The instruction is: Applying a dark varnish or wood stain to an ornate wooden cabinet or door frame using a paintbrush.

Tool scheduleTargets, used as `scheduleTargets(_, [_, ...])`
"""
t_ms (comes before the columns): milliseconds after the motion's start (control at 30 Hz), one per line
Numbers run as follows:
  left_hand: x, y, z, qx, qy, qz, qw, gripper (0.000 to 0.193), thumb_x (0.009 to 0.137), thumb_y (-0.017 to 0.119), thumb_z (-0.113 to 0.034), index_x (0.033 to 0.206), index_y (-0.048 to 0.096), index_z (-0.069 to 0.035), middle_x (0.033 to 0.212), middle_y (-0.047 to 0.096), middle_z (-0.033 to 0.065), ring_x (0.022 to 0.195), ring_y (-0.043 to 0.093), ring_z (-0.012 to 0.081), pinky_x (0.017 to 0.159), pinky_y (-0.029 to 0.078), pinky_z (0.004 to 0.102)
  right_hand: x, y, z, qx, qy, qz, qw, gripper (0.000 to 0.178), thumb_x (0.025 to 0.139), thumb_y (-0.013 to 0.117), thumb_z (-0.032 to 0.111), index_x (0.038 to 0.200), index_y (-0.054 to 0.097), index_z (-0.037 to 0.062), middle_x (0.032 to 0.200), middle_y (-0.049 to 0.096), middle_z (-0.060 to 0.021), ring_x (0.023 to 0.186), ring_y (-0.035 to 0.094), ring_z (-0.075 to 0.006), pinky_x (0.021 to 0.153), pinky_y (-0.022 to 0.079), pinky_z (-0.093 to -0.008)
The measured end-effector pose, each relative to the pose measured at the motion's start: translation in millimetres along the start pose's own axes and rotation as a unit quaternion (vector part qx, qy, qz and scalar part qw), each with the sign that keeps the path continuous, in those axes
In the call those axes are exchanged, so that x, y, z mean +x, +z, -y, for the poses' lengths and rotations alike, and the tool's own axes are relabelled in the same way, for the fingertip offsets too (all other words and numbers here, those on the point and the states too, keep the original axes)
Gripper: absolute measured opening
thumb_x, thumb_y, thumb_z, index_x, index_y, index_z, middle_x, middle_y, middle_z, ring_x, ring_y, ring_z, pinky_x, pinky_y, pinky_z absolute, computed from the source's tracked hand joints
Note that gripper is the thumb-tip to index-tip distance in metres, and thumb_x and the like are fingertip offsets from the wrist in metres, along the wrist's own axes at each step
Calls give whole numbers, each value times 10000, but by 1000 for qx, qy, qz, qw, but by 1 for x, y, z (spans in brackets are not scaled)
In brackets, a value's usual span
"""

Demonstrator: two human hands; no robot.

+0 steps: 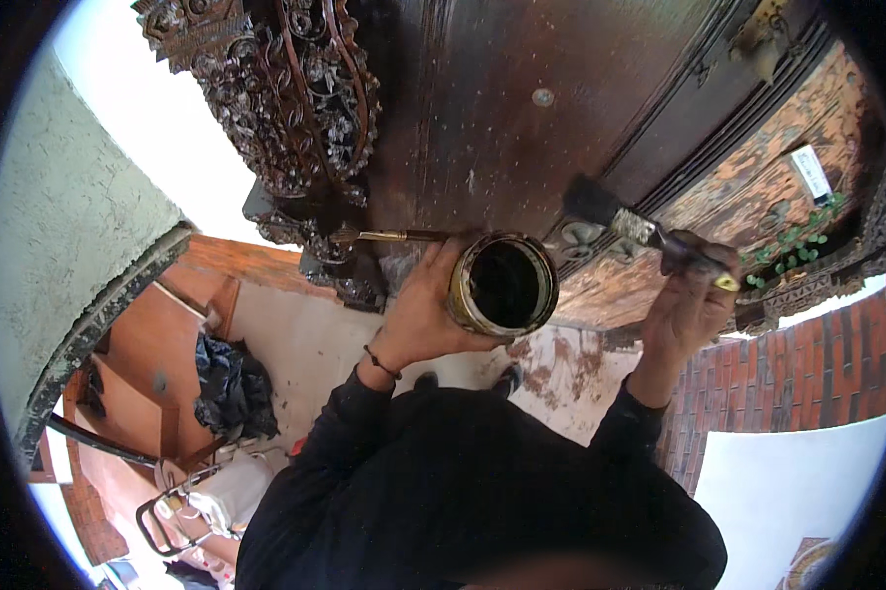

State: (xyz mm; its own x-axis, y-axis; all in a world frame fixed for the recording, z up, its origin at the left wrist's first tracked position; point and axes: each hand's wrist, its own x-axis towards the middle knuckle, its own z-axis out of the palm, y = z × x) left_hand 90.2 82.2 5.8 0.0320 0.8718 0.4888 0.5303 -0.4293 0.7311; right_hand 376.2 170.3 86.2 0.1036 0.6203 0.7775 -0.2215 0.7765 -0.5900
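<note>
- Head view, hands: set apart from each other, each clamped on an article of its own.
- Left hand (425, 305): wrapped around the side of an open can; dark cord bracelet (382, 362) at the wrist, below a black sleeve.
- Can (458, 300): one, round, mouth facing the camera, rim smeared; interior dark, level of contents not legible. Located in the left hand, in front of the person's body.
- Thin brush (384, 235): one, wooden handle, lying crosswise beside the can, bristles toward the carved wood; handle end meets the left hand at the can's rim, exact grip hidden.
- Right hand (694, 295): closed on the handle of a wide brush, fingers stained dark.
- Wide brush (632, 226): one, black bristles pointing up and left, metal band speckled; bristles appear over the dark wooden panel, contact cannot be told.
- Dark wooden panel (502, 128): large, moulded edges, one small round fitting (542, 96).
- Carved wood (295, 108): dark, glossy, densely cut, left of the panel.
- Green plant (802, 241): trailing, right of the right hand; small white block (810, 175) just beside.
- Black plastic bag (232, 388): crumpled, lower left.
- Brick wall (777, 379): red, lower right.
</note>
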Motion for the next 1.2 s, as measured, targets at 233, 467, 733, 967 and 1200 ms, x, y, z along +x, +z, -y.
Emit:
scheduleTargets(233, [-13, 13, 3, 9, -32, -11, 999, 1138, 615, 1032, -431, 1540, 506, -27, 1440, 618, 197, 1352, 584, 442, 1139, 504, 514, -15, 39, 36, -142, -29, 241, 960, 249, 990, 825, 232, 1096, 739, 24, 1028, 831, -144, 895, 781, -259, 874, 588, -430])
scheduleTargets(467, [-14, 19, 1, -24, -48, -8, 998, 1127, 596, 1047, -409, 1520, 524, -30, 1457, 611, 181, 1362, 584, 422, 1144, 503, 523, -25, 49, 34, -227, 25, 339, 913, 223, 896, 870, 182, 1079, 785, 87, 1142, 841, -40, 1082, 736, -265, 933, 554, -428])
scheduleTargets(733, [-18, 23, 5, -28, -34, -10, 999, 1123, 621, 1037, -394, 1532, 501, -16, 1464, 603, 192, 1369, 578, 437, 1152, 498, 518, -27, 63, 38, -314, -51, 394, 863, 257, 759, 926, 244, 983, 823, 168, 1586, 624, -91, 1497, 480, -391, 1173, 450, -482])
scheduleTargets(967, [-21, 26, 3, -52, -50, -9, 997, 1128, 605, 1038, -381, 1537, 500, -42, 1460, 598, 187, 1371, 570, 436, 1150, 494, 512, -37, 56, 31, -241, -48, 390, 887, 423, 721, 960, 291, 1133, 868, 304, 1584, 609, -100, 1451, 518, -392, 1161, 479, -491])
scheduleTargets(1200, [-26, 27, 2, -67, -35, -16, 997, 1166, 580, 1039, -361, 1560, 490, -48, 1490, 592, 191, 1389, 571, 433, 1171, 483, 513, -44, 55, 27, -255, -63, 414, 872, 436, 686, 951, 369, 1116, 885, 339, 1561, 626, -120, 1465, 513, -404, 1190, 458, -541])
